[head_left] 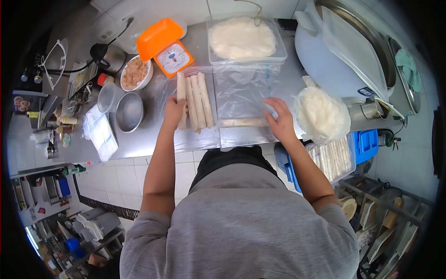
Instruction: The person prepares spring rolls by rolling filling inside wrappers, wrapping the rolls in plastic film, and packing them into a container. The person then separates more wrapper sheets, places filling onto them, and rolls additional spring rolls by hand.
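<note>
Several long, pale uncooked spring rolls lie side by side on clear plastic film on the steel counter in the head view. My left hand is closed around the leftmost roll, at the edge of that row. One more spring roll lies crosswise on the film near the counter's front edge. Beside its right end is my right hand, fingers apart and curved, with nothing visible in it. A plastic bag of white wrappers sits to the right of that hand.
An orange kitchen scale, a bowl of minced filling and a metal bowl stand left. At the back is a tub of white food. Below right, a plastic container holds several more rolls. A large pale bin stands right.
</note>
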The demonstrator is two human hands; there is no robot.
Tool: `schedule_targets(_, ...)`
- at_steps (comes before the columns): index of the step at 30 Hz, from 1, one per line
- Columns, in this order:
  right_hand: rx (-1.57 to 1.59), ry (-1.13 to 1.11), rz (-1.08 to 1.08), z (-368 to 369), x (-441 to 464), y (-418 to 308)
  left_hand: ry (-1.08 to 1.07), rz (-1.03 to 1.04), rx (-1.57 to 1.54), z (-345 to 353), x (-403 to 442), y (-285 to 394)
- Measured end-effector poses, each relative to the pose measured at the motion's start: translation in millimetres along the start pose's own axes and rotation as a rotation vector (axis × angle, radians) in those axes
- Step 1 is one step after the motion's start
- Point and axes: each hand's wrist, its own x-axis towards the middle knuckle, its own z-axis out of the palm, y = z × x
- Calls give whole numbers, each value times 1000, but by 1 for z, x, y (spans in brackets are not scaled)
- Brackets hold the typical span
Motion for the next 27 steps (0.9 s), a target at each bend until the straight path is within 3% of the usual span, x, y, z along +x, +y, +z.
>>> schedule_targets(1, 109, -16, 96, 1, 3, 2, -58, -35, -161, -3, -10, 20)
schedule_targets(4, 598, -11, 491, 2, 21, -3, -380, 261, -301, 6, -34, 65)
schedule_targets(7, 1121, 28, 810, -17, 43, -15, -811, 247, -167, 44, -45, 102)
schedule_targets(9, 924, -87, 767, -26, 44, 10, -919, 493, -19, 80, -36, 94)
schedule_targets(12, 684, -174, 746, -32, 31, 54, -972, 403, 152, 112, -35, 99)
schedule_targets(15, 353, -222, 637, -22, 15, 73, -1018, 438, 130, 140, -24, 69)
schedule_targets(16, 225, -237, 583, -19, 10, 74, -941, 536, 222, 143, -24, 65)
schedule_targets(19, -246, -247, 134, -17, 2, 59, -669, 838, 451, 137, -45, 57)
schedule_targets(21, -323, -195, -100, -13, -11, 49, -435, 1048, 543, 123, -68, 56)
schedule_targets(22, -361, -170, -221, -12, -17, 44, -415, 1079, 516, 119, -76, 50)
schedule_targets(27, -341, -315, -169, -19, -26, 38, -411, 1079, 396, 114, -77, 16)
